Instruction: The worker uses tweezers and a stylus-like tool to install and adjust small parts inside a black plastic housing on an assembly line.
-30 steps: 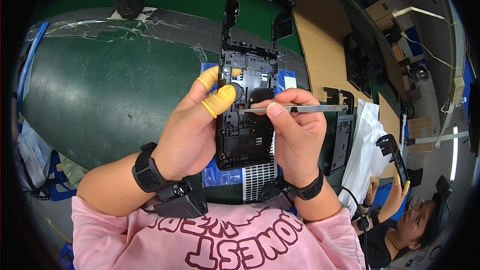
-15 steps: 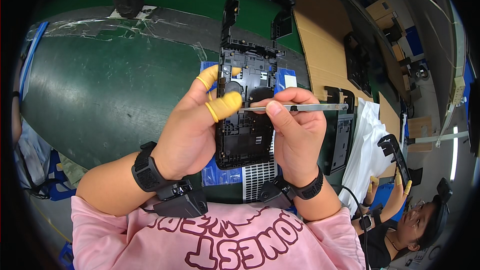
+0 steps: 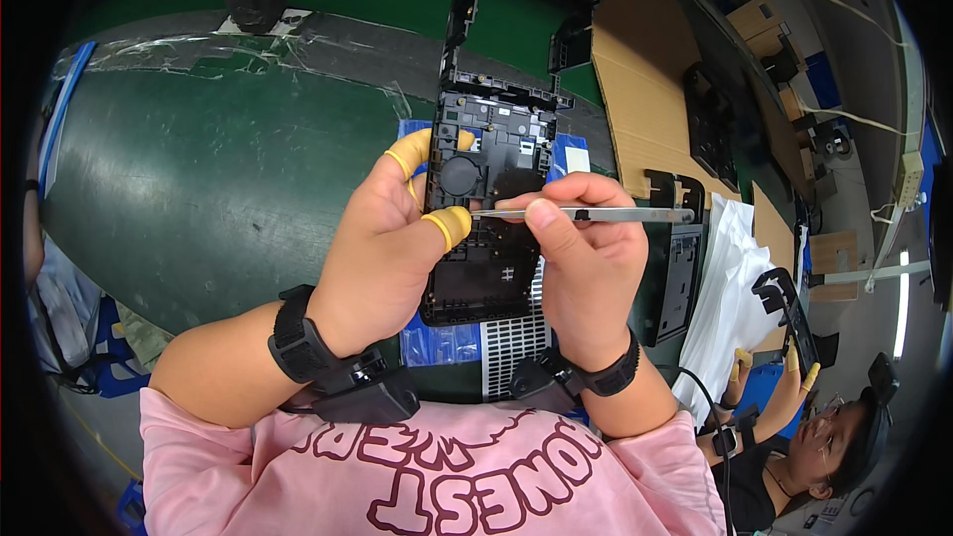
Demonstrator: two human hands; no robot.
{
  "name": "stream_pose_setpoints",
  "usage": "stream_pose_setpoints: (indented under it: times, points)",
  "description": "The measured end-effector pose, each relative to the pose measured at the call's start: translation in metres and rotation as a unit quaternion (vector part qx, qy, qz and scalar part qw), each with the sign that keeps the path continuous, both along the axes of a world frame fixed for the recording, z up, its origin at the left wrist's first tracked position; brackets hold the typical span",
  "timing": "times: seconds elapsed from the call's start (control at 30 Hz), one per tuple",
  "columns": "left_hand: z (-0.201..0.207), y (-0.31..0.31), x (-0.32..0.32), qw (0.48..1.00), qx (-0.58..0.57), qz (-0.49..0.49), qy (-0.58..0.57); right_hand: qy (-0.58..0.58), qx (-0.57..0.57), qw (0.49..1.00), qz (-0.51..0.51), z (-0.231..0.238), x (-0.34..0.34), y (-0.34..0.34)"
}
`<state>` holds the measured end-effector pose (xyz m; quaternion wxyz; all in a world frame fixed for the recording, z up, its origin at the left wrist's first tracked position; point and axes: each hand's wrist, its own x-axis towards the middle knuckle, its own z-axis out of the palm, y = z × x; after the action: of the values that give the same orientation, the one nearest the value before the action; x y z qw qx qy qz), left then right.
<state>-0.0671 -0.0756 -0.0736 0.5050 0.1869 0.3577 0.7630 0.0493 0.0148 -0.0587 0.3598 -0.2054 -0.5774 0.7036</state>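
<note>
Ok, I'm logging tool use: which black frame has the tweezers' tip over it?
The frame held in the left hand; the other black frames are farther right, beyond the right hand.

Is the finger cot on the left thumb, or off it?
On: on the left hand, the yellow finger cot covers the thumb's tip.

The desk (image 3: pixel 218 169) is green, with a dark strip (image 3: pixel 372 55) across it and shiny tape (image 3: pixel 184 58) on the strip. A blue sheet (image 3: pixel 437 345) and a pale grid (image 3: pixel 511 345) lie side by side. On the right lie brown cardboard (image 3: pixel 640 79), a black part (image 3: pixel 680 273) and a crinkly white sheet (image 3: pixel 730 258).
</note>
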Motion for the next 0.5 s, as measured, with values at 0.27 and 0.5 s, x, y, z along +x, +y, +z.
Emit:
stream_pose_setpoints:
  times: [0.27, 0.5]
  points:
    - [0.006, -0.001, -0.004, 0.995, 0.047, -0.024, -0.083, 0.098, -0.098, 0.990, 0.027, 0.008, 0.017, 0.021]
    - [0.009, -0.003, 0.001, 0.997, 0.057, -0.005, -0.053, 0.100, -0.020, 0.994, 0.038, 0.019, 0.021, 0.010]
